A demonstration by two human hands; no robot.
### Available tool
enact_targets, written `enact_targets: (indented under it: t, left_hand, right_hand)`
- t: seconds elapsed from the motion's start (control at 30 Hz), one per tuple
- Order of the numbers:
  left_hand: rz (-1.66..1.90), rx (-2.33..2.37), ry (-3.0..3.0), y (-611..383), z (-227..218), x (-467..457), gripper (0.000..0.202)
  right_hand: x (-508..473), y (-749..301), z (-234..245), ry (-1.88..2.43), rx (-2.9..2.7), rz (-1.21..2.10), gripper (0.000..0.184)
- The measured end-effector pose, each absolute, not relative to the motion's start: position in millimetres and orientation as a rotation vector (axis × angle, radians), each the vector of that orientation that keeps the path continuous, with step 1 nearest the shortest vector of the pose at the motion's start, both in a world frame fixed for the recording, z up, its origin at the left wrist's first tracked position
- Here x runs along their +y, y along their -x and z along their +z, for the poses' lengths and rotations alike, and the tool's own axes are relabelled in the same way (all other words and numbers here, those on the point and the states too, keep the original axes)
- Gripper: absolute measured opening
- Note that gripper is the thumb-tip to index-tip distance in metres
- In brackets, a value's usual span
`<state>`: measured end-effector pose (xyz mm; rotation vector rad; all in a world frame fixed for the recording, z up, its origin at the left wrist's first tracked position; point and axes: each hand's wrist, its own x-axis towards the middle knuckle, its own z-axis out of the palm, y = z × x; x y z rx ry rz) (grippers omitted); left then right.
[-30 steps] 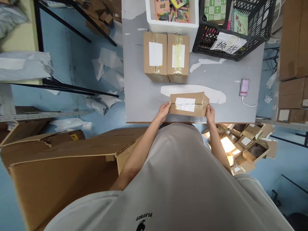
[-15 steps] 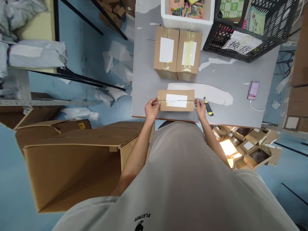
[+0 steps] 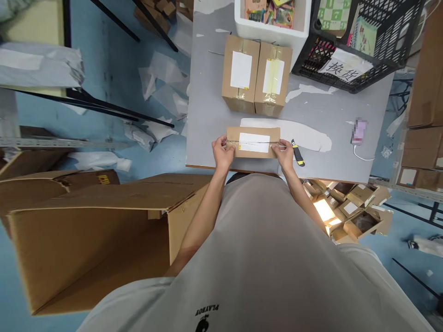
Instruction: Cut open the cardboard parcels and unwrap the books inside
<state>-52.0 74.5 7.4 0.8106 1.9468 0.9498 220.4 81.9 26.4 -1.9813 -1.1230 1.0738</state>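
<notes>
The small cardboard box (image 3: 254, 130) lies lengthwise from left to right near the near edge of the grey surface (image 3: 207, 101), with a white label (image 3: 254, 147) across its top. The left hand (image 3: 223, 152) has its bent fingers clamped on the box's left end, the thumb reaching over toward the near corner; the right hand (image 3: 284, 152) grips the right end in much the same way, its thumb and forefinger at the corner. A dark line runs along the seam and straight across the label, so the tape there looks to be slit already, though how deep the cut goes is too small to tell. The flaps lie flat and nothing of the contents shows, so lifting them and emptying the box would seem to be what is left. A black and yellow utility knife (image 3: 298, 153) rests just to the right of the right hand, held by neither. On the far side stand a left carton (image 3: 240, 99) and a right carton (image 3: 273, 99), side by side, both taped and apparently unopened. Beyond them are a white bin (image 3: 273, 32) of colourful packs (image 3: 270, 13) and, to the right, a black crate (image 3: 308, 60) holding booklets (image 3: 365, 37).
</notes>
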Motion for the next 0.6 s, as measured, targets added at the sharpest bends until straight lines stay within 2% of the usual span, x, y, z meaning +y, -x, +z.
enact_targets:
  t: [0.1,0.17,0.47,0.6]
  left_hand:
    - [0.939,1.962,-0.797,46,3,73,0.054]
    - [0.900,1.939,-0.792,43,2,72,0.052]
    - [0.653,2.041,-0.987,42,27,70,0.038]
    - [0.575,2.051,-1.129,40,38,72,0.036]
  right_hand:
    - [80,-212,29,1.878,-1.211,1.082,0.030]
    - [80,-206,32,1.817,-1.244,1.115,0.025]
    - [91,-221,57,2.079,-1.310,1.068,0.038]
    - [100,-223,63,2.122,-1.367,1.156,0.028]
